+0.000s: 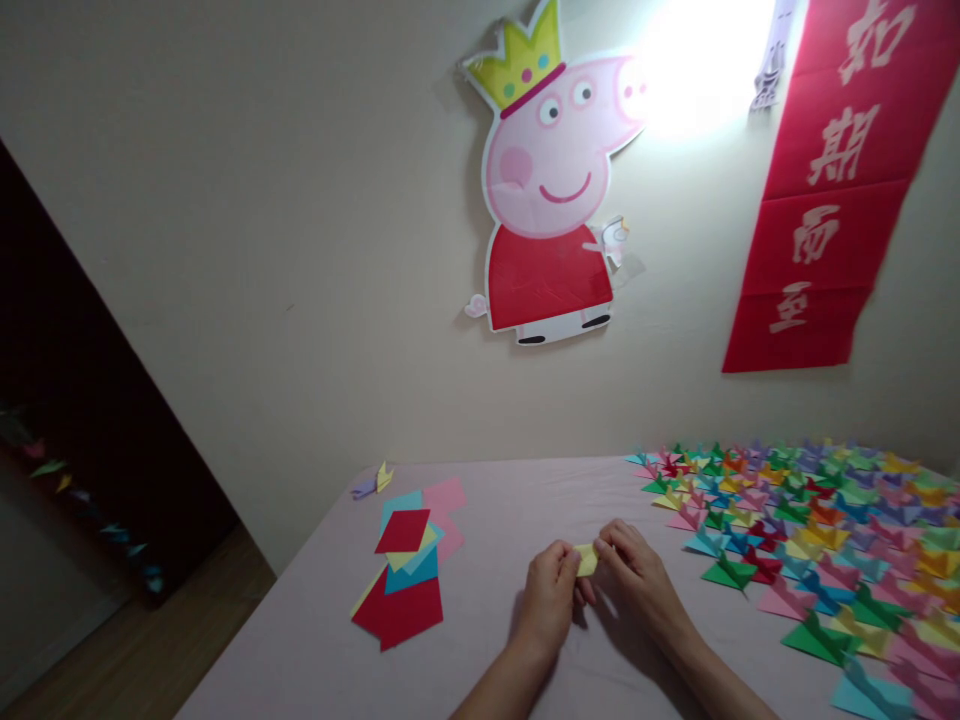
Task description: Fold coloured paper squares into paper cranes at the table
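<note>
A small piece of pale yellow folded paper (587,561) is held up between my two hands, above the pinkish cloth-covered table. My left hand (553,590) pinches its left side between thumb and fingers. On its right edge, the fingers of my right hand (632,556) are closed. Parts of the paper are hidden behind my fingers, so its full shape does not show. To the left lies a loose, overlapping pile of coloured paper sheets (411,610) in red, blue, yellow and pink.
Many folded paper cranes (817,540) in mixed colours cover the table's right side. Two small folded pieces, one purple (364,489) and one yellow (384,477), stand at the back left corner. Behind the table rises a wall with a cartoon pig cutout (551,270) and red banner (817,240).
</note>
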Tool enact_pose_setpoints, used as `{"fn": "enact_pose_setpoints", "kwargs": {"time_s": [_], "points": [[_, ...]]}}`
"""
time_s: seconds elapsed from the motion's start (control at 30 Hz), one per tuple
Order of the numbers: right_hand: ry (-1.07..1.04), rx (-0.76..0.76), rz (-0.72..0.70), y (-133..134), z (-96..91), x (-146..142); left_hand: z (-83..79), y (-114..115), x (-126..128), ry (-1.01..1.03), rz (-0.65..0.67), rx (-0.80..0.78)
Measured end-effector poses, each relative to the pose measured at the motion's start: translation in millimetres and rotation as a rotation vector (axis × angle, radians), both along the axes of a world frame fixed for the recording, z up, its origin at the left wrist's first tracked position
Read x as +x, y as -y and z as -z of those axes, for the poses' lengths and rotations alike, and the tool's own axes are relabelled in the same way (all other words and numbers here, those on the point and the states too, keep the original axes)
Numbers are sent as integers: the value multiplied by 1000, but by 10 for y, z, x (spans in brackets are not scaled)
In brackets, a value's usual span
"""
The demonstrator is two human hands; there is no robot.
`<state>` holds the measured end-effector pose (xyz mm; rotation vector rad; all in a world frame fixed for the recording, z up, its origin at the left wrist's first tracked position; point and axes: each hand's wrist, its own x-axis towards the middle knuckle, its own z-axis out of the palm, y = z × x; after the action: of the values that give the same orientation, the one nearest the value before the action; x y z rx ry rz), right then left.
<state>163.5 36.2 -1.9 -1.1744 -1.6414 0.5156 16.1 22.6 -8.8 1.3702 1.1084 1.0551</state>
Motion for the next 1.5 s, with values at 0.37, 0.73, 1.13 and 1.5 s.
{"fn": "enact_pose_setpoints", "kwargs": {"time_s": [0.37, 0.73, 1.13, 1.5], "points": [[-56, -164, -111, 19, -2, -29, -156, -11, -125, -316, 27, 71], [363, -90, 29, 63, 120, -80, -273, 175, -103, -858, -116, 332], [700, 44, 239, 148, 193, -109, -166, 183, -69, -1241, -51, 567], [711, 33, 222, 137, 215, -36, -93, 335, -147, -1440, 111, 665]]}}
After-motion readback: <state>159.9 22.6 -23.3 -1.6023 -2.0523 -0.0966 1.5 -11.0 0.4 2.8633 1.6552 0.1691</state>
